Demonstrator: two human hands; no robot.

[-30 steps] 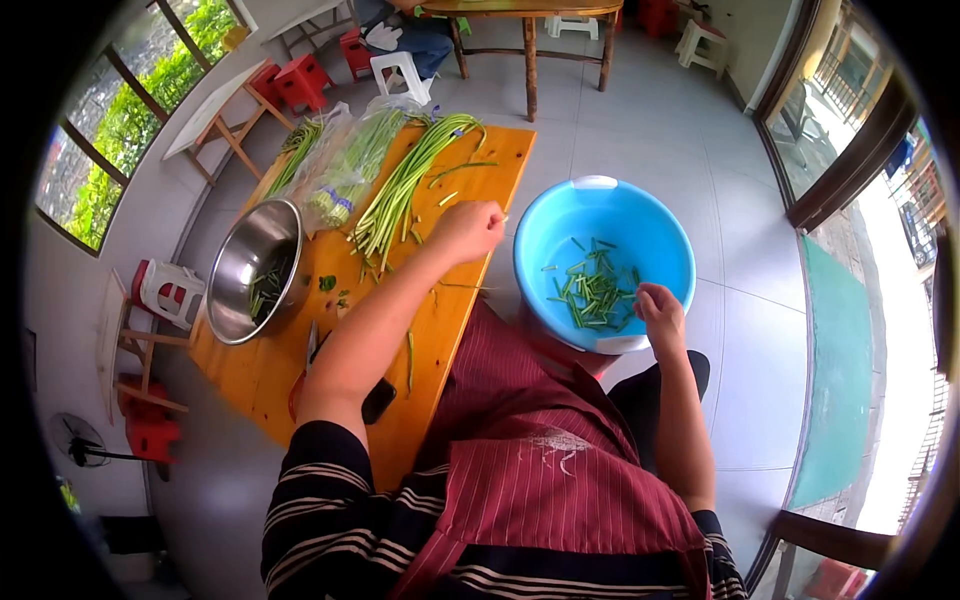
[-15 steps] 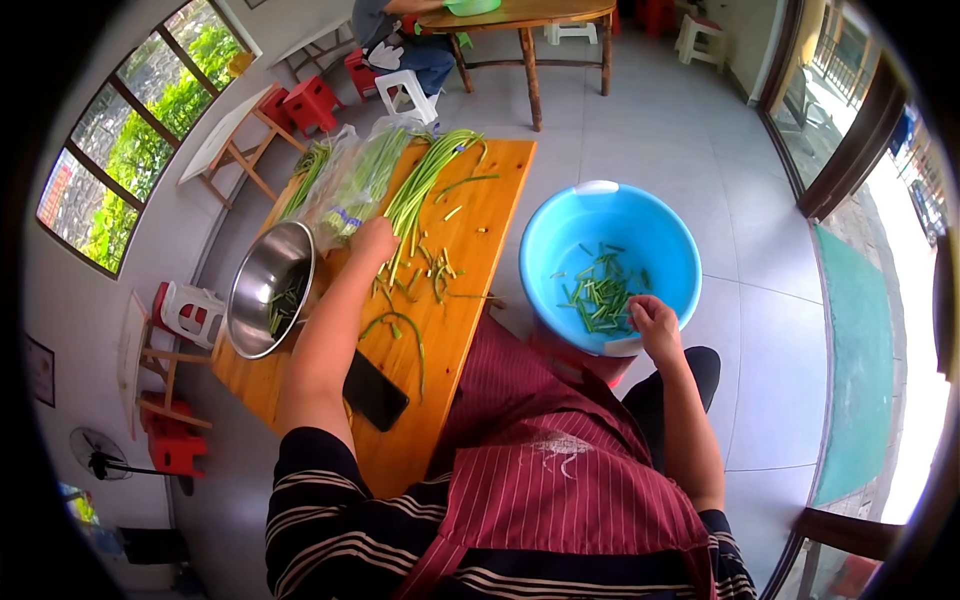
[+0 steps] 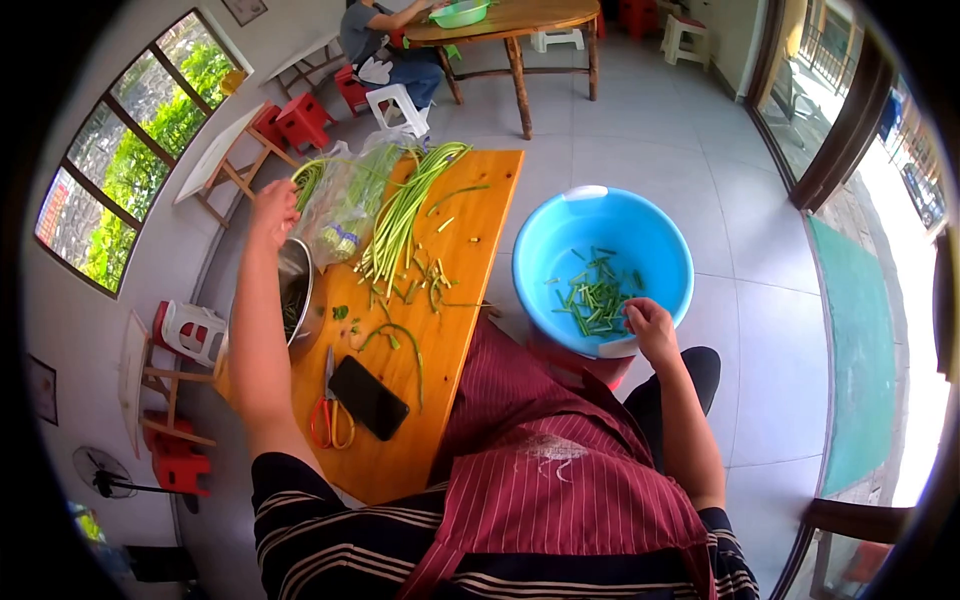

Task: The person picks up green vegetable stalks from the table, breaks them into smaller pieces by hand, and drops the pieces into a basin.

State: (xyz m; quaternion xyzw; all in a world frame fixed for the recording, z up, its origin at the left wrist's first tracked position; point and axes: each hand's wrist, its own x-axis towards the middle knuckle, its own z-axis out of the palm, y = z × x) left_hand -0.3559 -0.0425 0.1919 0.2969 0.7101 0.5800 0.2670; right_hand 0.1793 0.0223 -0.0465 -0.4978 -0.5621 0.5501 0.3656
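Note:
My left hand is raised above the far rim of the steel bowl, its fingers curled beside the end of a bunch of green stalks; what they hold is hidden. The bowl, partly behind my forearm, has dark green pieces inside. Long green stalks, like garlic scapes, lie on the wooden table beside a clear plastic bag. My right hand is closed over the near right side of the blue tub, fingertips pinched. Short cut green pieces lie in the tub.
Red-and-orange-handled scissors and a black phone lie at the table's near end, with trimmed stalk scraps farther up. Beyond the table a person sits at a round-edged table with a green basin. A white stool stands between.
My left hand has moved left, off the stalks on the table and past the bowl. The scissors and small leaf bits are now uncovered. My right hand stays at the tub.

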